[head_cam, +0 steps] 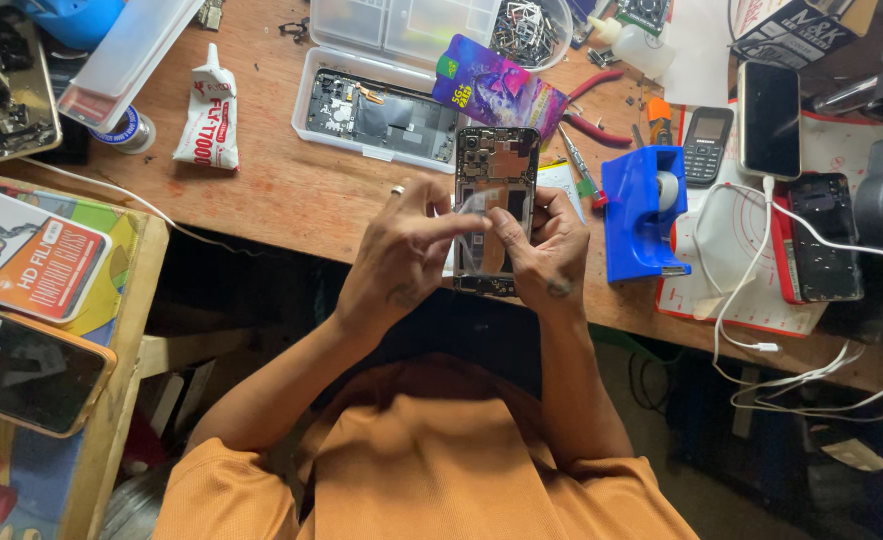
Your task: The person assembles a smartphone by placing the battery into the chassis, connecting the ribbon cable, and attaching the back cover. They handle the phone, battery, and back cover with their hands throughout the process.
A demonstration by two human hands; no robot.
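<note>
Your left hand (401, 255) and right hand (546, 255) both pinch clear film (483, 205) over the opened phone (494, 170) above the desk (291, 190).

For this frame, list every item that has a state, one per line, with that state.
Opened phone: back cover off, internals showing, held above the bench.
Left hand: gripping the phone's left edge.
Right hand: gripping its right edge, thumb on a clear strip.
Clear plastic box: lid open, another opened phone inside.
Glue tube: capped, lying flat.
Black smartphone: screen dark, face up.
Keypad phone: screen off.
</note>
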